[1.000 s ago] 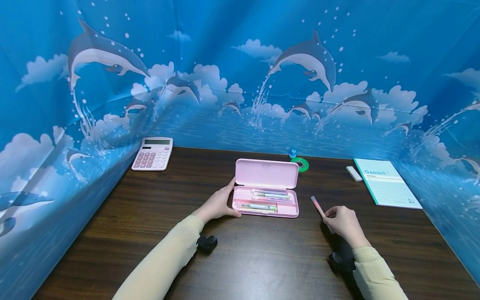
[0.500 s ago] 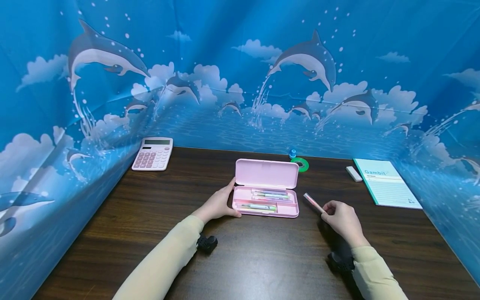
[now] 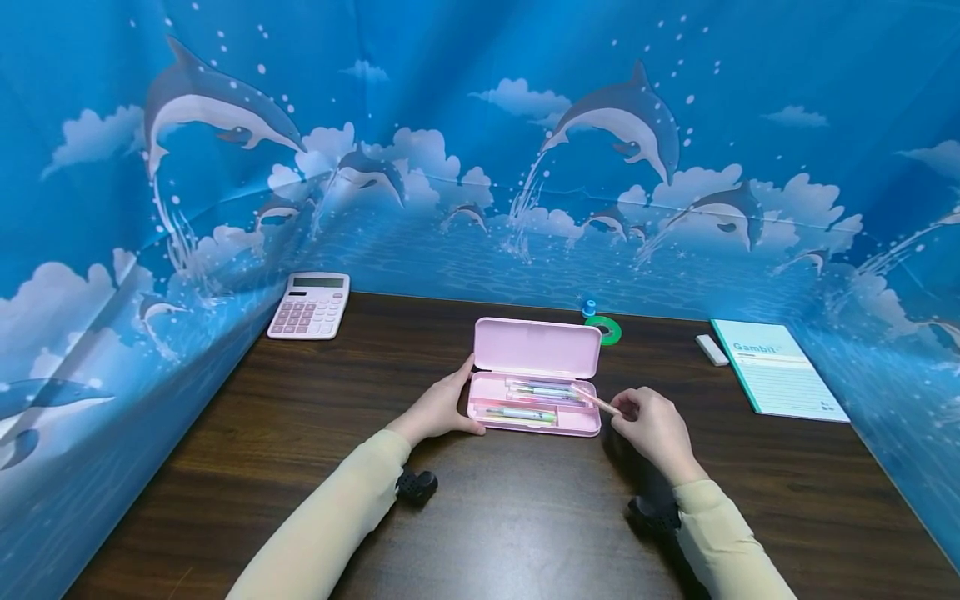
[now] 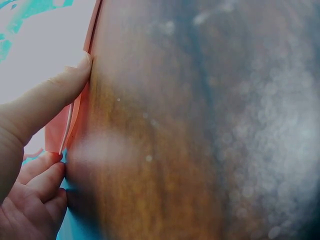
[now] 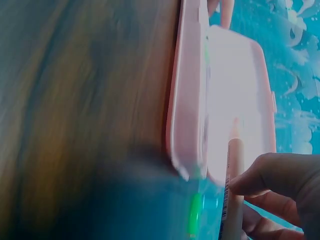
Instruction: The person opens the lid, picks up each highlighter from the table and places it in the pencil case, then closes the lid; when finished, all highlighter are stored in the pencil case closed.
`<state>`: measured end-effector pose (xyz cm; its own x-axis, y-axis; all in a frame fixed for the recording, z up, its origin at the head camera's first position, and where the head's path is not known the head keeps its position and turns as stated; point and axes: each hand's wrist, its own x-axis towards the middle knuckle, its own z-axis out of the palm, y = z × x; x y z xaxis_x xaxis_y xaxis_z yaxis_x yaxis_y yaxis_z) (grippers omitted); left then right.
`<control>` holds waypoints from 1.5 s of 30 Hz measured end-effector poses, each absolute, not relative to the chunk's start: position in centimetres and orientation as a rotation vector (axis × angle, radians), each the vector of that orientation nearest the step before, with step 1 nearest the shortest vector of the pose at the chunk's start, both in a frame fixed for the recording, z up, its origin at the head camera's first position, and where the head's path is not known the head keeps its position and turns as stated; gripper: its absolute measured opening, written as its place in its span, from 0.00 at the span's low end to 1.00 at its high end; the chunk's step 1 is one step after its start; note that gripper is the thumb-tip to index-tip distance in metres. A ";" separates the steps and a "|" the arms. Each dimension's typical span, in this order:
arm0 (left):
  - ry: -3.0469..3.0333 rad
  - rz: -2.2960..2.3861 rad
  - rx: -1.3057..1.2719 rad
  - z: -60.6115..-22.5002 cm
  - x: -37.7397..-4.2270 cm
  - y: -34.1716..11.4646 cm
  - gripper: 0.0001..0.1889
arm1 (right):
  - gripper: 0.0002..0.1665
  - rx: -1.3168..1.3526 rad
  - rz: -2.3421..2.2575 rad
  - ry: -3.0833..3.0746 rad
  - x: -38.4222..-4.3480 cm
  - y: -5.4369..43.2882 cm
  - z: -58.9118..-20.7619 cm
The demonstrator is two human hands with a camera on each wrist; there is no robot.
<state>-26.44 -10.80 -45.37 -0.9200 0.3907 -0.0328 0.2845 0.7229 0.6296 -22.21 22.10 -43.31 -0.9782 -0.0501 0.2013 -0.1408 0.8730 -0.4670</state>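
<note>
An open pink pencil case lies on the table, its lid tipped back and several pens in its compartments. My left hand grips the case's left end. In the left wrist view the thumb lies along the front edge, with the fingers round the end. My right hand pinches a pale pink pen between thumb and fingers. The pen slants left from the hand, its far end over the back right compartment of the case in the head view.
Behind the case are a green tape roll and a small blue item. A white eraser and a notepad lie at the right. A calculator sits at the back left, before the dolphin-print cloth.
My right hand has moved left, bringing the pen from the table right of the pencil case to over its right end. My left hand has kept its hold on the case.
</note>
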 end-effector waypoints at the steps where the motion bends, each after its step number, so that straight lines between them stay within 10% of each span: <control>1: 2.763 0.970 0.545 -45.4 -26.5 -10.8 0.65 | 0.08 0.165 0.745 -2.855 -22.3 21.7 -43.3; 27: 2.777 0.950 0.568 -45.7 -26.7 -10.9 0.65 | 0.05 0.562 0.709 -2.777 -24.0 11.8 -43.2; 45: 2.771 0.973 0.528 -45.9 -26.7 -10.8 0.66 | 0.08 0.408 0.876 -2.736 -23.4 14.9 -43.4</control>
